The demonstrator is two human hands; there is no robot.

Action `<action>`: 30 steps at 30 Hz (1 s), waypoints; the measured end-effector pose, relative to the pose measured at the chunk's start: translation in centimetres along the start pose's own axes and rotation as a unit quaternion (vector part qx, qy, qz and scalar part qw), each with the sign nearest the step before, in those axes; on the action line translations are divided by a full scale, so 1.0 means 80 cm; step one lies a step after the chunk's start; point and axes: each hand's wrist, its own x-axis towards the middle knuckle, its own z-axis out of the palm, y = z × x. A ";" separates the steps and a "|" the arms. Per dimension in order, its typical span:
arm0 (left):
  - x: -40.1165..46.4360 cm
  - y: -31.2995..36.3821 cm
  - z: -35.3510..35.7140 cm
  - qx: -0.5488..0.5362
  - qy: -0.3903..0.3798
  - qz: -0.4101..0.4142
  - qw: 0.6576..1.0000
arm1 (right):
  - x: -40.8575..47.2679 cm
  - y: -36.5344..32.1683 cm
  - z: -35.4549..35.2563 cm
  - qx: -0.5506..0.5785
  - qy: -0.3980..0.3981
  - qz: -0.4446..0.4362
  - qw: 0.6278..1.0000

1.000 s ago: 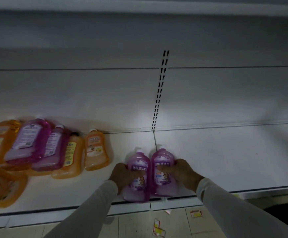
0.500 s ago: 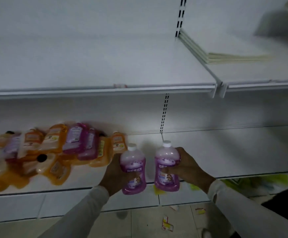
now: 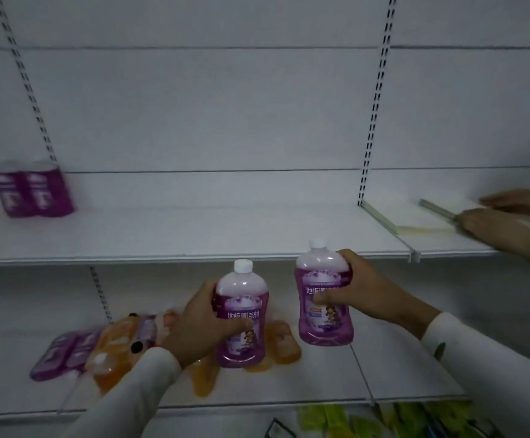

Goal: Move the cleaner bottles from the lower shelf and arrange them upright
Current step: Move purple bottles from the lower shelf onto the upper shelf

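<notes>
My left hand [image 3: 203,324] grips a purple cleaner bottle [image 3: 243,314] with a white cap, held upright in the air. My right hand [image 3: 361,289] grips a second purple bottle [image 3: 323,298], also upright and a little higher, its cap level with the front edge of the upper shelf [image 3: 194,235]. Two purple bottles [image 3: 33,189] stand upright at the far left of that upper shelf. On the lower shelf [image 3: 399,371] a heap of orange and purple bottles [image 3: 105,343] lies flat behind my left arm.
Another person's two hands [image 3: 494,216] rest on flat white panels [image 3: 421,222] on the upper shelf at the right. A slotted upright [image 3: 374,115] divides the back wall. Yellow-green packages [image 3: 383,418] lie below the lower shelf at the bottom right.
Both hands have lifted the two purple bottles off the lower shelf and raised them towards the upper shelf's edge. The view has tilted upward, showing the upper shelf and another person's hands.
</notes>
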 end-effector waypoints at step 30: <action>-0.144 0.062 -0.364 0.059 0.415 -0.029 0.907 | 0.215 -0.329 0.341 0.050 -0.291 -0.263 0.919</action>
